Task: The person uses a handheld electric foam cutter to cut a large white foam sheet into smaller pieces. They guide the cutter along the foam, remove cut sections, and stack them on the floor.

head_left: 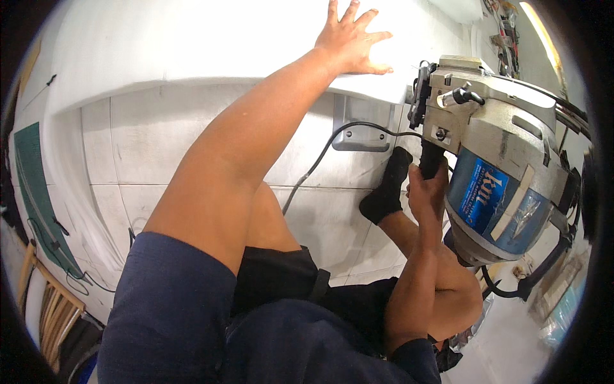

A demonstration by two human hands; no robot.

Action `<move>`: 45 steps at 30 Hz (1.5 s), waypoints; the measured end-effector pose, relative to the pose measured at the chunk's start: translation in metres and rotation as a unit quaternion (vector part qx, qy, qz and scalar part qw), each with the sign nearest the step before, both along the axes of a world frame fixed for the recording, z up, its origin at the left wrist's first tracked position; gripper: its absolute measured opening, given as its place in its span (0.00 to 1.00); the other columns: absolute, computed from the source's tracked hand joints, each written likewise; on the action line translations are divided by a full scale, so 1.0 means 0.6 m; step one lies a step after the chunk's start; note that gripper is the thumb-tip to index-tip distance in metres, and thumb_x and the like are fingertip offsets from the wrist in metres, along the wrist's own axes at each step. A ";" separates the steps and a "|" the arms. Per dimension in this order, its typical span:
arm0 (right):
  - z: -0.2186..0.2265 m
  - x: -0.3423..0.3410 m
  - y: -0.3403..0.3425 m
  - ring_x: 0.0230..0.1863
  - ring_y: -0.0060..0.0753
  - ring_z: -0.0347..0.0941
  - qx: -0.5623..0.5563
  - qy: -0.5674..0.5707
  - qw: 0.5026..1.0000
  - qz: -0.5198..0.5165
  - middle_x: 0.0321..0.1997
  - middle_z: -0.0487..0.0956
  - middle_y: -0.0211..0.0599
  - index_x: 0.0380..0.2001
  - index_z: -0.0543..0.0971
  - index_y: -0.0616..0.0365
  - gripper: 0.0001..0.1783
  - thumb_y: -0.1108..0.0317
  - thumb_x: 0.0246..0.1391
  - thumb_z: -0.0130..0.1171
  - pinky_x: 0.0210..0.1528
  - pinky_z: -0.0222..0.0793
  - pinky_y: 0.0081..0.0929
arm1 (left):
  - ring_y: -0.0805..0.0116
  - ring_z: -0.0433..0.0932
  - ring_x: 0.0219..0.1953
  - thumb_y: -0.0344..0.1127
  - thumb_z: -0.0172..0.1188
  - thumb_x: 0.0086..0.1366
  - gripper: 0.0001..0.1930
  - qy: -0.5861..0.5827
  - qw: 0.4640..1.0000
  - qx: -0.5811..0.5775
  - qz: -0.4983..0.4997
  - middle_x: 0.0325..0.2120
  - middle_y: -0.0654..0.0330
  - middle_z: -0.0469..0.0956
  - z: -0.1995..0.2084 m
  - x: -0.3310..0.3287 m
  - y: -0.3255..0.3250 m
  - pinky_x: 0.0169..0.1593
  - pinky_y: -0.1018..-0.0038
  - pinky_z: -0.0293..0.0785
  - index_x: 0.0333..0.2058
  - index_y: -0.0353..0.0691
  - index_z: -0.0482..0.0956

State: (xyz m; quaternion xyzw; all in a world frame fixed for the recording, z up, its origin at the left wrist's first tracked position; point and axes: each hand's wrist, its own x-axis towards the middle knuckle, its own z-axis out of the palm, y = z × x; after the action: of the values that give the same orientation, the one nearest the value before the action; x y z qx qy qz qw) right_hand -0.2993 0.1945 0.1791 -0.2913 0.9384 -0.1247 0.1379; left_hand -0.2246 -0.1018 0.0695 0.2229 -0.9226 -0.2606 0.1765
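My left hand (352,41) lies with fingers spread on the white material (211,38) that covers the surface ahead of me. At the right stands an electric cutting machine (505,160) with a silver-and-blue motor housing. My right hand (427,192) is wrapped round the black handle (432,159) on its near left side. The machine's lower part is hidden from this view. A black cable (332,136) loops from near the handle down toward my legs.
Below the white edge, a grey metal bracket (362,137) sits by pale floor tiles (332,211). My foot in a black sock (389,192) is beneath the machine. A green panel (41,192) and wooden slats (61,313) are at the left. Plastic-wrapped things (563,307) lie far right.
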 end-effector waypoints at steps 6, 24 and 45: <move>0.002 -0.007 0.006 0.17 0.23 0.70 0.009 0.016 0.999 0.042 0.23 0.74 0.34 0.55 0.65 0.62 0.28 0.64 0.53 0.59 0.19 0.66 0.25 | 0.39 0.48 0.69 0.72 0.57 0.51 0.41 0.009 1.000 -0.012 0.004 0.66 0.49 0.57 -0.007 -0.009 0.002 0.66 0.31 0.36 0.61 0.59 0.70; -0.010 -0.009 -0.007 0.18 0.23 0.71 -0.011 0.032 0.999 0.027 0.24 0.75 0.35 0.53 0.66 0.62 0.26 0.66 0.51 0.59 0.19 0.68 0.24 | 0.40 0.46 0.70 0.74 0.54 0.52 0.43 -0.019 0.999 -0.027 -0.001 0.67 0.48 0.55 0.011 0.006 0.013 0.67 0.32 0.34 0.62 0.57 0.68; 0.002 -0.028 -0.075 0.18 0.23 0.71 0.004 0.016 0.999 -0.029 0.24 0.75 0.35 0.50 0.67 0.60 0.23 0.63 0.54 0.59 0.21 0.70 0.26 | 0.43 0.44 0.72 0.85 0.50 0.43 0.49 -0.061 0.992 -0.101 0.042 0.69 0.55 0.55 -0.017 -0.023 0.019 0.68 0.34 0.28 0.63 0.71 0.66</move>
State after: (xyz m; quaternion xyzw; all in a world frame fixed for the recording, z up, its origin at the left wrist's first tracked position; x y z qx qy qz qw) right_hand -0.3162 0.1495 0.1805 -0.2658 0.9489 -0.1200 0.1204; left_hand -0.2381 -0.0907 0.0591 0.2584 -0.9430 -0.1443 0.1522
